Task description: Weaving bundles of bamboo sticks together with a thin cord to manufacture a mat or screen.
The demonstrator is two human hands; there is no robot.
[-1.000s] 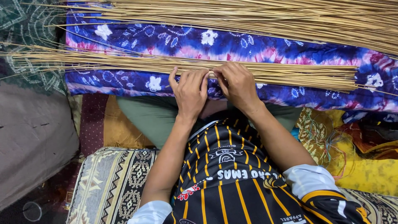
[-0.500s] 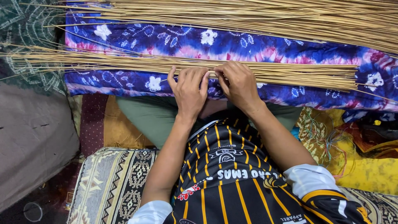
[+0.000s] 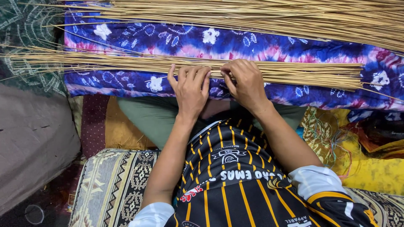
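Left hand [image 3: 191, 90] and right hand [image 3: 246, 84] set side by side, almost touching, on the near bundle of sticks [image 3: 294, 71]. Left fingers laid together, flat, tips pressing the sticks from above; nothing clamped. Right fingers curled over the same bundle, thumb and forefinger pinched at a few sticks (exact count cannot be told).

Near bundle laid across the tie-dye cloth [image 3: 261, 44], running left to right; loose thin ends fanned out past the cloth's left edge, cut ends squared off near the right edge. Second, thicker bundle [image 3: 294, 17] lying along the far edge, well apart from the hands. Strip of bare cloth open between the two bundles; narrower strip bare at the near edge, just beside the wrists.

Below the cloth: green trousers [image 3: 147, 120], striped black-and-yellow shirt [image 3: 227, 176]. Patterned cushion [image 3: 113, 185] at lower left, grey fabric [image 3: 33, 138] at far left, yellow embroidered cloth [image 3: 366, 168] with loose threads at right.
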